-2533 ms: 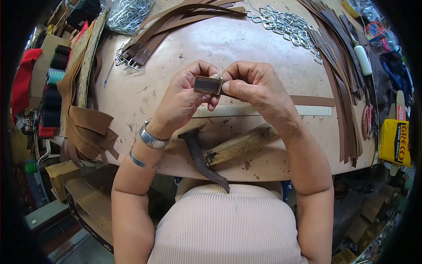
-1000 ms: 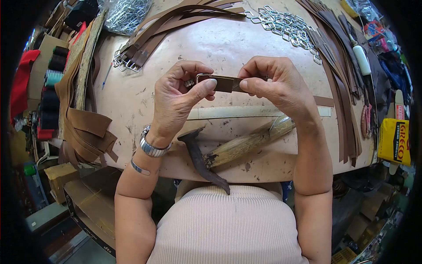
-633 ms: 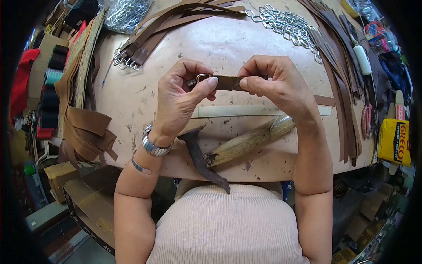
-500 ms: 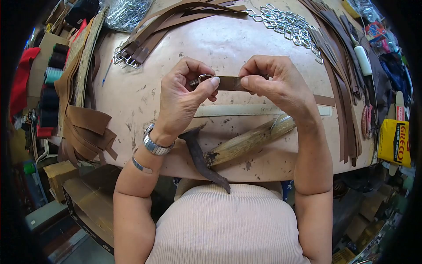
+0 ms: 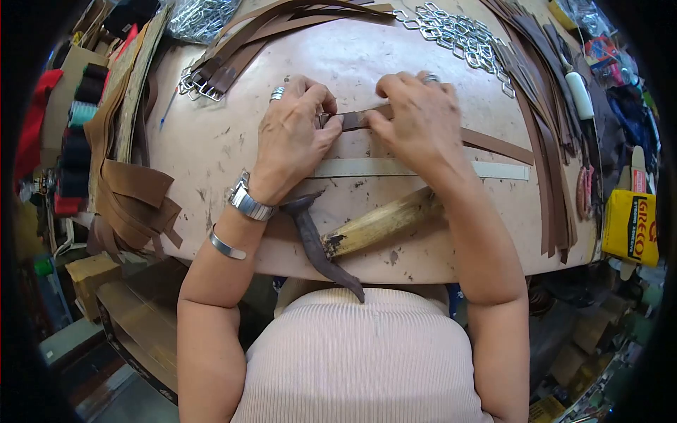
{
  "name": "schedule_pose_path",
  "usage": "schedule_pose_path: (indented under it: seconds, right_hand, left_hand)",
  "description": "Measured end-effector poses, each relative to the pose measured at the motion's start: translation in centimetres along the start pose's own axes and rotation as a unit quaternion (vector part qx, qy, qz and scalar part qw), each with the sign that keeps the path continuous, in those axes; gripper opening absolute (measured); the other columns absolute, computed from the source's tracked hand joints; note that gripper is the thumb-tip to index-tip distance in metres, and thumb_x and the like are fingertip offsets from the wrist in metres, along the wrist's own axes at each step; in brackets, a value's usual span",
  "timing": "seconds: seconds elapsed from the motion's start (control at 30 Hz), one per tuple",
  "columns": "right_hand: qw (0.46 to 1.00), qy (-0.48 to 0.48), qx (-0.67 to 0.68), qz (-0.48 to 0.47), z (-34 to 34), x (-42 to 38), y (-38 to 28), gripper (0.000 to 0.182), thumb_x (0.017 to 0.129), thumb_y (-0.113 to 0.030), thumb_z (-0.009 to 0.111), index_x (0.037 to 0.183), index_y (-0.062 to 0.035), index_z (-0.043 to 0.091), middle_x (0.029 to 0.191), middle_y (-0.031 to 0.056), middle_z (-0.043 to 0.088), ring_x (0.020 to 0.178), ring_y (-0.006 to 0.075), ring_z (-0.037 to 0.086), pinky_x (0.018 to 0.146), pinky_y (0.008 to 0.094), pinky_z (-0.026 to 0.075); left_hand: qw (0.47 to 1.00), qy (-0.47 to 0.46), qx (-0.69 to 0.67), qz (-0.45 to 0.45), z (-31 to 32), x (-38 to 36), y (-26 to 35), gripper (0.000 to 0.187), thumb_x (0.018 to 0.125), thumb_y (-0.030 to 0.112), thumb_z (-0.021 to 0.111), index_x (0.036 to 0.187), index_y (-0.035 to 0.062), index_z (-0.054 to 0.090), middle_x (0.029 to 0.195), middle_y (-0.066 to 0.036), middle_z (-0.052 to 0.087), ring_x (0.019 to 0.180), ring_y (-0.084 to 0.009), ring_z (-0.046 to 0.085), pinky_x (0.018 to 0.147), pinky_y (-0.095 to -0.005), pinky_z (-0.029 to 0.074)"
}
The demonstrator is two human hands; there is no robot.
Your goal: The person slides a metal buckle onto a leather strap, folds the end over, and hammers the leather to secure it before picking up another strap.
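Note:
My left hand [image 5: 295, 130] pinches the buckle end of a brown leather strap [image 5: 495, 145], where part of a metal buckle [image 5: 324, 120] shows by the fingertips. Just to the right, my right hand [image 5: 419, 116] has its thumb and fingers closed round the same strap, with a short stretch of leather visible between both hands. The strap runs on to the right from under my right hand. Below the hands lies a pale strip [image 5: 367, 168] with marks along it.
A wooden rod [image 5: 384, 224] and a dark curved piece [image 5: 314, 243] lie near the front edge. Metal buckles [image 5: 455, 35] and brown straps [image 5: 254, 32] are at the back. More straps [image 5: 550, 169] line the right; leather pieces [image 5: 134, 183] hang at the left.
Both hands have moved up slightly and turned backs upward. The strap is lower against the table, and more of it shows to the right of my right hand.

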State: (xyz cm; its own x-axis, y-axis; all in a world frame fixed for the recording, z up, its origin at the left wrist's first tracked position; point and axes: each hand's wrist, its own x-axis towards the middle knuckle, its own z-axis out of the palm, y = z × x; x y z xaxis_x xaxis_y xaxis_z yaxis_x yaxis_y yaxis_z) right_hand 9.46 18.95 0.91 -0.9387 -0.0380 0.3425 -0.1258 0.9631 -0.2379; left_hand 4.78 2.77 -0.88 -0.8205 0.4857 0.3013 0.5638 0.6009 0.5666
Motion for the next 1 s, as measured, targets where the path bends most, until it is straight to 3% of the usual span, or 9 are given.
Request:
schedule_pose_path:
  seconds: [0.03, 0.2, 0.4, 0.5, 0.63, 0.73, 0.8, 0.87, 1.0]
  right_hand:
    - [0.997, 0.06, -0.014, -0.039, -0.4, -0.5, 0.3, 0.017, 0.069, -0.019, 0.059, 0.079, -0.0056, 0.06, 0.081, 0.0114, 0.06, 0.074, 0.0282, 0.058, 0.073, 0.0385, 0.042]
    - [0.913, -0.306, 0.162, -0.215, -5.4, -4.6, -1.2, 0.027, 0.069, -0.016, 0.061, 0.093, -0.0048, 0.057, 0.088, 0.0089, 0.055, 0.084, 0.0237, 0.054, 0.078, 0.0356, 0.039]
    - [0.948, -0.155, 0.069, -0.268, -3.0, -8.8, -1.5, 0.038, 0.069, -0.018, 0.061, 0.104, -0.0052, 0.053, 0.089, 0.0079, 0.052, 0.079, 0.0214, 0.053, 0.071, 0.0338, 0.042]
    - [0.961, -0.132, 0.107, -0.219, -4.3, -9.0, -1.0, 0.038, 0.069, -0.013, 0.061, 0.105, -0.0046, 0.053, 0.084, 0.0112, 0.053, 0.072, 0.0228, 0.055, 0.062, 0.0329, 0.043]
    - [0.981, -0.063, 0.18, -0.045, -5.8, -8.9, 1.2, 0.032, 0.086, -0.012, 0.05, 0.117, -0.003, 0.048, 0.083, 0.0104, 0.056, 0.059, 0.0151, 0.05, 0.053, 0.0263, 0.042]
    - [0.988, 0.014, 0.149, -0.035, -6.5, -5.9, 0.7, 0.033, 0.087, -0.004, 0.045, 0.12, -0.0058, 0.048, 0.091, 0.0126, 0.06, 0.063, 0.0172, 0.05, 0.057, 0.0275, 0.044]
    - [0.982, 0.038, 0.183, -0.035, -5.9, -5.0, -0.1, 0.034, 0.082, 0.001, 0.049, 0.116, -0.0066, 0.052, 0.088, 0.0167, 0.059, 0.071, 0.029, 0.059, 0.061, 0.0348, 0.048]
    - [0.996, -0.057, 0.021, -0.061, -5.1, -4.6, 0.0, 0.038, 0.082, -0.002, 0.05, 0.118, -0.0154, 0.052, 0.078, 0.011, 0.058, 0.064, 0.0259, 0.057, 0.054, 0.0356, 0.047]
    - [0.992, -0.005, 0.114, -0.055, -4.5, -3.5, 0.6, 0.047, 0.08, -0.004, 0.052, 0.124, -0.0222, 0.046, 0.073, 0.0093, 0.055, 0.059, 0.0252, 0.055, 0.051, 0.0363, 0.046]
  left_hand:
    - [1.0, 0.014, 0.003, 0.014, 0.0, 0.0, -0.2, 0.013, 0.071, 0.008, 0.064, 0.08, 0.0033, 0.056, 0.077, -0.005, 0.055, 0.066, -0.0153, 0.054, 0.061, -0.0265, 0.044]
    - [0.999, -0.011, -0.04, 0.027, 0.1, -0.3, -0.4, 0.008, 0.073, 0.007, 0.061, 0.08, 0.0048, 0.058, 0.084, -0.005, 0.054, 0.072, -0.0189, 0.056, 0.066, -0.028, 0.044]
    - [0.997, -0.03, -0.022, 0.072, -0.3, -0.7, -0.5, 0.011, 0.076, 0.004, 0.058, 0.086, 0.0051, 0.061, 0.089, -0.007, 0.055, 0.075, -0.0226, 0.057, 0.068, -0.0304, 0.045]
    - [0.993, -0.032, -0.047, 0.103, -0.9, -0.9, -1.1, 0.013, 0.076, 0.003, 0.057, 0.088, 0.0043, 0.061, 0.089, -0.008, 0.055, 0.076, -0.0234, 0.057, 0.069, -0.031, 0.046]
    - [0.988, -0.036, -0.071, 0.133, -0.8, -1.0, -1.9, 0.013, 0.076, 0.002, 0.056, 0.088, 0.002, 0.06, 0.09, -0.009, 0.055, 0.075, -0.0231, 0.056, 0.069, -0.0308, 0.046]
    - [0.986, -0.048, -0.103, 0.124, -0.8, -0.8, -1.9, 0.013, 0.075, 0.001, 0.057, 0.088, 0.0005, 0.058, 0.089, -0.009, 0.055, 0.073, -0.0219, 0.056, 0.067, -0.0298, 0.046]
    - [0.986, -0.053, -0.117, 0.108, -1.0, -0.8, -1.8, 0.013, 0.074, 0.0, 0.057, 0.087, -0.0001, 0.056, 0.086, -0.009, 0.055, 0.07, -0.0208, 0.056, 0.065, -0.029, 0.045]
    - [0.987, -0.051, -0.122, 0.086, -1.3, -0.8, -1.4, 0.014, 0.074, -0.001, 0.058, 0.087, -0.0004, 0.054, 0.082, -0.009, 0.056, 0.067, -0.0197, 0.056, 0.063, -0.0283, 0.045]
    - [0.987, -0.039, -0.127, 0.09, -1.5, -0.8, -1.4, 0.017, 0.073, 0.0, 0.06, 0.088, 0.0001, 0.052, 0.075, -0.009, 0.055, 0.064, -0.0181, 0.055, 0.061, -0.0276, 0.045]
